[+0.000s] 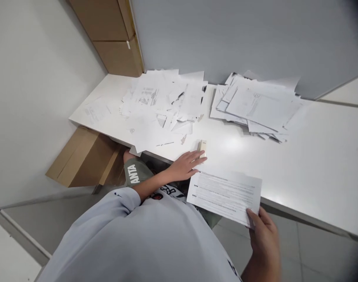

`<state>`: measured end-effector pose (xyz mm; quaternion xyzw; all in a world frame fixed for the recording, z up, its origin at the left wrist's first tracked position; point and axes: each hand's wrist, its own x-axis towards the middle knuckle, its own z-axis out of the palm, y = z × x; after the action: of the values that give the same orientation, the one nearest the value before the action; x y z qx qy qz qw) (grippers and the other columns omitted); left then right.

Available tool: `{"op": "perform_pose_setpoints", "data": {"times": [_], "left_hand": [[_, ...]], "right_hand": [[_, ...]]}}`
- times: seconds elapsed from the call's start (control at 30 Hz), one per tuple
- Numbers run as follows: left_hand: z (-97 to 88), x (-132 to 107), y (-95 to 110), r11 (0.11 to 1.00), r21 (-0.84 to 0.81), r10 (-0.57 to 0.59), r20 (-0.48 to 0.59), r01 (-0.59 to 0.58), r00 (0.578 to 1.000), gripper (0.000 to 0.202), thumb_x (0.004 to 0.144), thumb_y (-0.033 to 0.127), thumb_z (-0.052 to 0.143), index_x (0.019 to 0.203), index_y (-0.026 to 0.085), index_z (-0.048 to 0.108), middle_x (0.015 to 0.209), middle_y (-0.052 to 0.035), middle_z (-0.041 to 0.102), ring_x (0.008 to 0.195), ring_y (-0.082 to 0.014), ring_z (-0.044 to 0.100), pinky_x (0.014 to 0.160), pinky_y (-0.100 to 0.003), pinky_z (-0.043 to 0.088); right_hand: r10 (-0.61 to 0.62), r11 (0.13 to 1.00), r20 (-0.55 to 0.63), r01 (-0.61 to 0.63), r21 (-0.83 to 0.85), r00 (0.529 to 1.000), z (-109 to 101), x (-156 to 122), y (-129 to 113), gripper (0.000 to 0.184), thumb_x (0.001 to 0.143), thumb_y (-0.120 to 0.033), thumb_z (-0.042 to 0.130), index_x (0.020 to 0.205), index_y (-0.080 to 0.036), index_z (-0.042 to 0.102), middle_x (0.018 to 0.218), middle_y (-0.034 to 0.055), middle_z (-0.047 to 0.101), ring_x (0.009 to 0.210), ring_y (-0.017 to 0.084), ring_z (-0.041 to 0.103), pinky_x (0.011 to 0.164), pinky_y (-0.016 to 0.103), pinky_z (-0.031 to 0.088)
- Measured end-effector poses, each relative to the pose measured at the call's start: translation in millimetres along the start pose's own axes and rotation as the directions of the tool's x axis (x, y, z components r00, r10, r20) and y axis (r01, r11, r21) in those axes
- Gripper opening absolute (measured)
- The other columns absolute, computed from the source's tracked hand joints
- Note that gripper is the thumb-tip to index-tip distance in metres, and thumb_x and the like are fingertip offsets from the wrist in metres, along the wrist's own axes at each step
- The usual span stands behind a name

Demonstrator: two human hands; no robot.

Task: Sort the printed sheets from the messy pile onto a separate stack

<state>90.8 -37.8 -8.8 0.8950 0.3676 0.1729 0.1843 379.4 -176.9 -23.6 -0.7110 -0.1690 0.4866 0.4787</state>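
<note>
My right hand pinches the lower right corner of a printed sheet of paper between thumb and fingers. The sheet lies tilted over the table's front edge, lines of text facing up. Farther left, my left hand reaches over the edge with its fingers stretched out and apart. Its fingertips touch a small cream, block-shaped object, possibly a stapler, standing on the table. The thumb of that hand is close to the sheet's upper left corner; whether it touches the paper I cannot tell.
On the white table lie a loose spread of papers at left and a thicker, uneven paper pile at right. Stacked cardboard boxes stand at the back left, against the wall. Another cardboard box is below the table's left end.
</note>
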Motion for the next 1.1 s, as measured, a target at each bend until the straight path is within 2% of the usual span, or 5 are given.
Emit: {"op": "perform_pose_setpoints", "data": {"times": [0.17,0.37,0.5,0.8,1.1], "left_hand": [[-7.3,5,1,0.984,-0.173,-0.049,-0.01,0.047,0.999,0.05,0.101,0.031,0.038,0.151,0.027,0.035,0.161,-0.0076,0.03,0.145,-0.0256,0.037,0.12,-0.048,0.028],[-8.4,7,3,0.958,-0.263,-0.116,0.011,0.114,0.993,0.058,0.1,0.03,0.04,0.155,0.03,0.022,0.162,-0.0039,0.028,0.149,-0.0226,0.031,0.124,-0.048,0.02],[-7.6,9,1,0.949,-0.295,-0.118,-0.004,0.111,0.993,0.056,0.099,0.027,0.04,0.153,0.031,0.026,0.161,-0.0041,0.03,0.148,-0.0226,0.032,0.124,-0.048,0.022],[1.0,8,-6,0.969,-0.24,-0.078,-0.056,0.062,0.995,0.065,0.091,0.001,0.028,0.15,0.027,0.034,0.159,-0.0005,0.036,0.152,-0.0201,0.022,0.123,-0.048,0.028],[9.5,11,-13,0.984,-0.167,-0.078,-0.075,0.064,0.994,0.073,0.083,-0.008,0.027,0.146,0.026,0.043,0.154,-0.0007,0.043,0.148,-0.0217,0.031,0.115,-0.05,0.04]], "right_hand": [[-0.011,0.999,0.027,0.01,0.042,1.0,8,-3,-8,0.054,0.056,-0.042,0.082,0.104,-0.019,0.072,0.096,0.0065,0.075,0.094,0.028,0.068,0.086,0.042,0.054],[-0.07,0.996,0.02,0.069,0.055,0.997,12,-1,-6,0.052,0.06,-0.042,0.08,0.105,-0.019,0.072,0.099,0.0067,0.075,0.095,0.029,0.068,0.085,0.044,0.055],[-0.078,0.993,0.004,0.077,0.088,0.997,14,4,-5,0.049,0.059,-0.039,0.081,0.103,-0.019,0.072,0.102,0.0063,0.074,0.096,0.028,0.068,0.086,0.042,0.054],[-0.137,0.986,0.038,0.133,0.104,0.99,24,12,-13,0.043,0.064,-0.036,0.077,0.103,-0.017,0.072,0.1,0.0075,0.074,0.098,0.029,0.067,0.088,0.044,0.052],[-0.155,0.985,0.041,0.152,0.076,0.987,25,16,-17,0.038,0.066,-0.034,0.073,0.101,-0.018,0.072,0.097,0.0068,0.074,0.096,0.028,0.067,0.085,0.043,0.052]]}}
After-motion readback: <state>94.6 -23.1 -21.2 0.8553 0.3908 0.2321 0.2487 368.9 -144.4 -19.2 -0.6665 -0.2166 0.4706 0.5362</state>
